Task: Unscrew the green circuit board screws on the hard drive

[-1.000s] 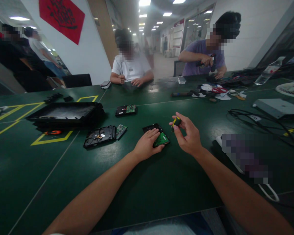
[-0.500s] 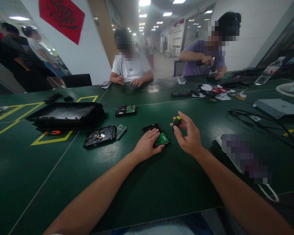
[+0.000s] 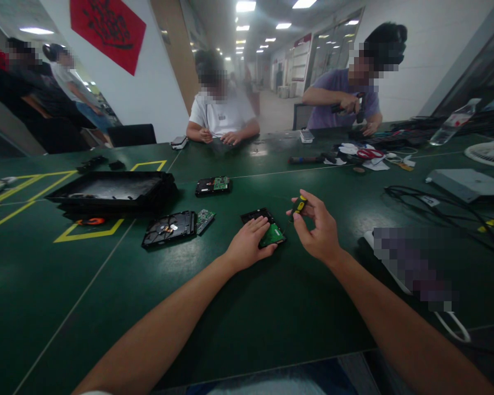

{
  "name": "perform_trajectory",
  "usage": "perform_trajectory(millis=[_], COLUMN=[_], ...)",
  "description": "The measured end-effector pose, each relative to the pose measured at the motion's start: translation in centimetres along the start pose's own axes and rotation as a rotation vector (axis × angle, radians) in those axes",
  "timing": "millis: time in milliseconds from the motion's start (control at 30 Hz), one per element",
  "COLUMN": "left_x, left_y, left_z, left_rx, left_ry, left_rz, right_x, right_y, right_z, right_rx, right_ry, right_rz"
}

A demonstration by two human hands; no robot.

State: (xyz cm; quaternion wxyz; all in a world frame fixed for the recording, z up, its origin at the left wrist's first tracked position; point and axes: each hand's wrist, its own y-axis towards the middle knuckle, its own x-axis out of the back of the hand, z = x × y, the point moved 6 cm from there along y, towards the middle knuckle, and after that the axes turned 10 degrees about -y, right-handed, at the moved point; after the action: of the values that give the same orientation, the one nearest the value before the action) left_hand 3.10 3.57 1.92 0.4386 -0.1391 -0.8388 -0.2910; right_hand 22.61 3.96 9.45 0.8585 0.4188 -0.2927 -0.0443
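A hard drive [image 3: 273, 235] with a green circuit board lies on the table in front of me. My left hand [image 3: 249, 241] rests over it, fingers stretched flat across its top and thumb spread along the near edge, hiding part of the drive. Just to the right, my right hand [image 3: 318, 227] pinches a yellow-and-black screwdriver [image 3: 298, 205] by its handle, slightly above the table; its shaft is hard to make out. Left of my left hand lie another hard drive [image 3: 168, 229] and a loose circuit board [image 3: 205, 220]. A further hard drive [image 3: 213, 185] sits behind them.
Black trays [image 3: 111, 189] are stacked at the left, with an orange item [image 3: 91, 221] beside them. To the right lie a phone-like object [image 3: 407, 269], black cables [image 3: 420, 204] and a grey metal box [image 3: 469, 182]. Two people sit across the green table [image 3: 230, 323].
The screwdriver has turned slightly in my right fingers, so more yellow shows on its handle. My left hand stays on the hard drive. The view has shifted a little.
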Motion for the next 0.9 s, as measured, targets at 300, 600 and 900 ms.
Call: perform_trajectory(millis=[300, 600, 900], left_x=[-0.11, -0.02, 0.07], left_y=[-0.03, -0.08, -0.08], left_z=[0.19, 0.01, -0.23], left_rx=[-0.002, 0.001, -0.006], left_ry=[-0.005, 0.003, 0.016], left_rz=[-0.009, -0.004, 0.010], right_x=[0.30, 0.38, 0.16], right_y=[0.05, 0.11, -0.03], right_z=[0.08, 0.04, -0.18], right_rx=[0.033, 0.043, 0.021], right_ry=[-0.101, -0.110, -0.065], right_rz=[-0.028, -0.052, -0.024])
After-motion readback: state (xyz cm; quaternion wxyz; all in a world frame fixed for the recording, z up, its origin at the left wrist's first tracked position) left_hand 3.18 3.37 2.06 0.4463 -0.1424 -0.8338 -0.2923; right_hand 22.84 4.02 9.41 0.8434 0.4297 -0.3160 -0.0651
